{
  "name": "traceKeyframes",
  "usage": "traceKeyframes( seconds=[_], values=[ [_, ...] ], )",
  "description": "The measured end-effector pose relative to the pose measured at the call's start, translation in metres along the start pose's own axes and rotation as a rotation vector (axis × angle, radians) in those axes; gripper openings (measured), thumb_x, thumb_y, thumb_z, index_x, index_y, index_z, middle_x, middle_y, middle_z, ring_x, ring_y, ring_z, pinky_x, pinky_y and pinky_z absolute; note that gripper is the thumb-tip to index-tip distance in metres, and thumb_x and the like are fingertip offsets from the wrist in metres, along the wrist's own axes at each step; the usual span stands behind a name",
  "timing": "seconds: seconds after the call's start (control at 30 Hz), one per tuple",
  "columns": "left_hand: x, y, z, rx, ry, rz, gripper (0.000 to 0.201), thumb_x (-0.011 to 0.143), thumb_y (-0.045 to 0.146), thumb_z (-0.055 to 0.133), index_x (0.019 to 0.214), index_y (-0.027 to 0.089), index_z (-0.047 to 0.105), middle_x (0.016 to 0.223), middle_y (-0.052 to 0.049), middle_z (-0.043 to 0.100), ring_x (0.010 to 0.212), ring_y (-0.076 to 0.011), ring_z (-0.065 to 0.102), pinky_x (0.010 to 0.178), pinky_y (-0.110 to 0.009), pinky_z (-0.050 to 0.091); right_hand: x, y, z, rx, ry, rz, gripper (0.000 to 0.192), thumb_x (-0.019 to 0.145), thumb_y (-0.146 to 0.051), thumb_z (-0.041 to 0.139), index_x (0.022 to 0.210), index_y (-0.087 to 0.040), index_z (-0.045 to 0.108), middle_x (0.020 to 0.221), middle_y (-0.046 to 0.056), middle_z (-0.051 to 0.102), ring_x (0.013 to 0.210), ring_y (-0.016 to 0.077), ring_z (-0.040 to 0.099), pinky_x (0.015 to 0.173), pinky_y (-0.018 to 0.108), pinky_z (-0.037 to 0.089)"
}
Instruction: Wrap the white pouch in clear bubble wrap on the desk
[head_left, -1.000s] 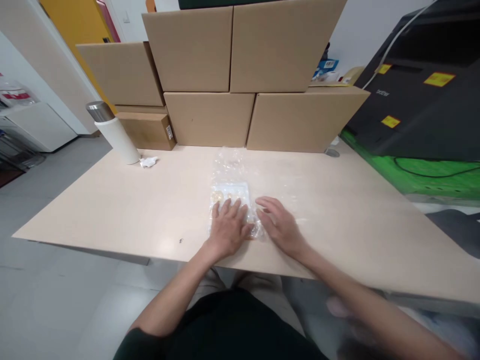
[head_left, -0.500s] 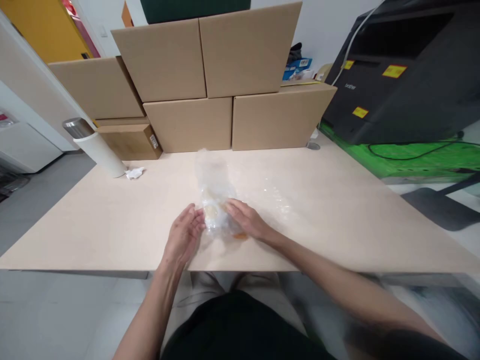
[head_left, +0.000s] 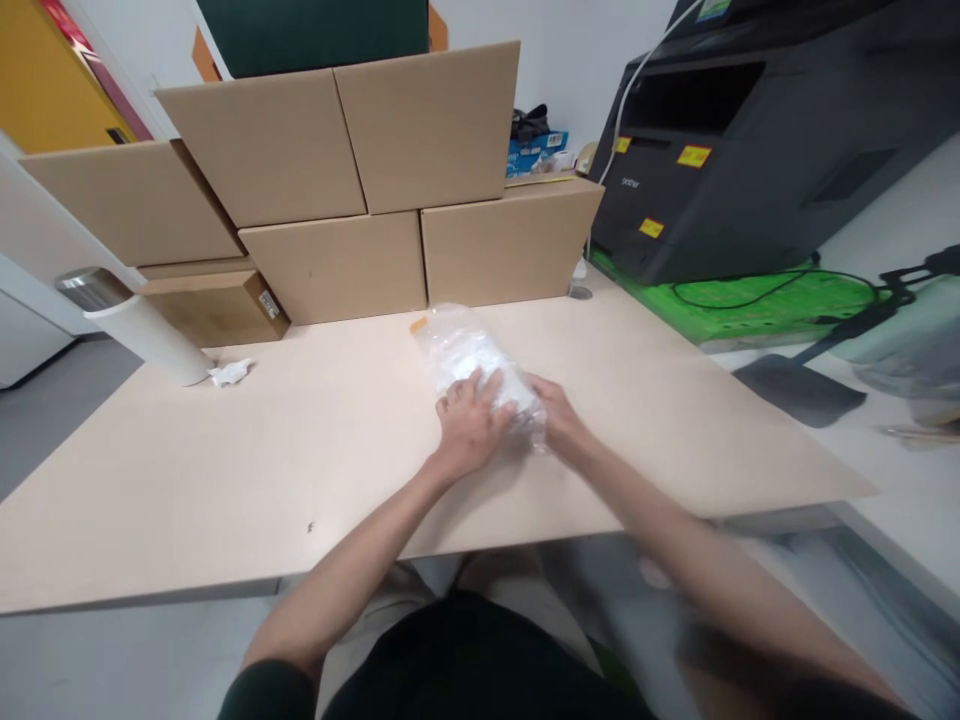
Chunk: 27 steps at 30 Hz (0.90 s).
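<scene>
A clear, crinkled plastic package (head_left: 469, 345) lies slanted on the table, something whitish inside it. At its far left corner shows a small orange piece (head_left: 418, 325). My left hand (head_left: 472, 420) presses down on the near half of the package from above, fingers spread. At the package's right edge is my right hand (head_left: 559, 415), fingers curled against the plastic and partly hidden by it. What is inside the package cannot be made out.
Cardboard boxes (head_left: 337, 270) line the back of the table. To the left stand a white bottle (head_left: 150, 335) with a metal cap and a crumpled tissue (head_left: 230, 372). A black printer (head_left: 697, 180) and a dark lamp base (head_left: 799, 388) are on the right.
The package has been turned, its orange piece going from the near right to the far left. My left hand has moved from beside it onto its top. The camera view has shifted right.
</scene>
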<state>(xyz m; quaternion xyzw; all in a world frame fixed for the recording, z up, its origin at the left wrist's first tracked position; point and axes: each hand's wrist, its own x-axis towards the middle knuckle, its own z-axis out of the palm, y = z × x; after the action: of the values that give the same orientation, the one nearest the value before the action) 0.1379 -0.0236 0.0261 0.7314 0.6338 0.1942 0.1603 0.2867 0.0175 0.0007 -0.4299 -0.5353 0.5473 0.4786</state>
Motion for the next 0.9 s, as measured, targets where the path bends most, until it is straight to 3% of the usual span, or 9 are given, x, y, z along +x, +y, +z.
traceKeyframes(
  seconds=[0.1,0.17,0.27,0.37,0.5,0.67,0.8,0.83,0.9],
  values=[
    [0.006,0.005,0.013,0.14,-0.032,0.022,0.058,0.099,0.052,0.04,0.151,0.027,0.041,0.161,-0.009,0.031,0.142,-0.0375,0.03,0.112,-0.055,0.026,0.012,0.0,-0.033,-0.295,0.209,-0.103,0.032,0.067,-0.044,0.067,0.086,-0.019,0.071,0.084,0.005,0.073,0.077,0.0217,0.064,0.074,0.034,0.05],
    [0.008,0.004,0.019,0.184,-0.032,0.046,0.056,0.098,0.05,0.042,0.149,0.025,0.044,0.161,-0.009,0.033,0.142,-0.0376,0.03,0.112,-0.056,0.025,0.021,0.001,-0.048,-0.498,0.277,-0.136,0.028,0.075,-0.042,0.058,0.086,-0.019,0.07,0.09,0.007,0.074,0.084,0.0225,0.064,0.081,0.036,0.048],
    [0.009,0.0,0.023,0.185,-0.015,0.092,0.055,0.098,0.049,0.044,0.147,0.025,0.047,0.16,-0.011,0.034,0.141,-0.0396,0.031,0.111,-0.058,0.025,0.033,0.0,-0.053,-0.738,0.18,-0.043,0.032,0.085,-0.044,0.05,0.082,-0.019,0.069,0.091,0.009,0.073,0.088,0.0227,0.063,0.081,0.034,0.045],
    [0.009,-0.004,0.024,0.148,0.001,0.121,0.053,0.097,0.049,0.046,0.144,0.026,0.051,0.158,-0.012,0.038,0.139,-0.0416,0.033,0.108,-0.061,0.026,0.046,-0.003,-0.039,-0.818,0.088,0.05,0.039,0.088,-0.052,0.05,0.073,-0.018,0.065,0.08,0.008,0.07,0.084,0.0216,0.062,0.075,0.03,0.043],
    [0.004,-0.007,0.025,0.098,0.036,0.15,0.05,0.095,0.047,0.049,0.141,0.028,0.054,0.156,-0.011,0.04,0.137,-0.0418,0.034,0.107,-0.062,0.027,0.056,-0.011,-0.01,-0.688,0.061,0.107,0.039,0.078,-0.056,0.066,0.068,-0.019,0.059,0.067,0.003,0.064,0.074,0.0193,0.058,0.066,0.028,0.042],
    [-0.001,-0.019,0.015,0.014,0.127,0.156,0.052,0.096,0.051,0.047,0.143,0.03,0.052,0.157,-0.008,0.039,0.137,-0.0372,0.036,0.107,-0.057,0.029,0.039,-0.027,0.012,-0.064,-0.122,0.29,0.039,0.059,-0.042,0.084,0.079,-0.015,0.064,0.07,0.003,0.067,0.067,0.019,0.061,0.063,0.03,0.047],
    [0.003,-0.046,-0.026,-0.114,0.342,0.116,0.052,0.096,0.048,0.049,0.144,0.028,0.051,0.161,-0.007,0.033,0.15,-0.0353,0.017,0.118,-0.059,0.008,0.001,-0.05,0.015,0.061,-0.337,0.253,0.046,0.058,-0.039,0.088,0.091,-0.014,0.068,0.078,0.004,0.071,0.068,0.0178,0.064,0.064,0.03,0.051],
    [0.003,-0.053,-0.039,-0.197,0.339,0.113,0.05,0.096,0.05,0.048,0.14,0.028,0.055,0.158,-0.006,0.038,0.151,-0.0345,0.015,0.119,-0.059,0.004,-0.007,-0.057,0.015,0.05,-0.389,0.226,0.045,0.06,-0.039,0.087,0.092,-0.014,0.069,0.081,0.004,0.072,0.069,0.0176,0.065,0.065,0.029,0.051],
    [-0.001,-0.065,-0.064,-0.486,0.175,0.138,0.053,0.095,0.061,0.041,0.131,0.029,0.064,0.149,-0.005,0.052,0.148,-0.0326,0.027,0.12,-0.053,0.015,-0.02,-0.068,0.013,0.043,-0.431,0.169,0.041,0.064,-0.04,0.086,0.093,-0.016,0.071,0.084,0.005,0.073,0.071,0.0173,0.066,0.066,0.029,0.053]
  ],
)
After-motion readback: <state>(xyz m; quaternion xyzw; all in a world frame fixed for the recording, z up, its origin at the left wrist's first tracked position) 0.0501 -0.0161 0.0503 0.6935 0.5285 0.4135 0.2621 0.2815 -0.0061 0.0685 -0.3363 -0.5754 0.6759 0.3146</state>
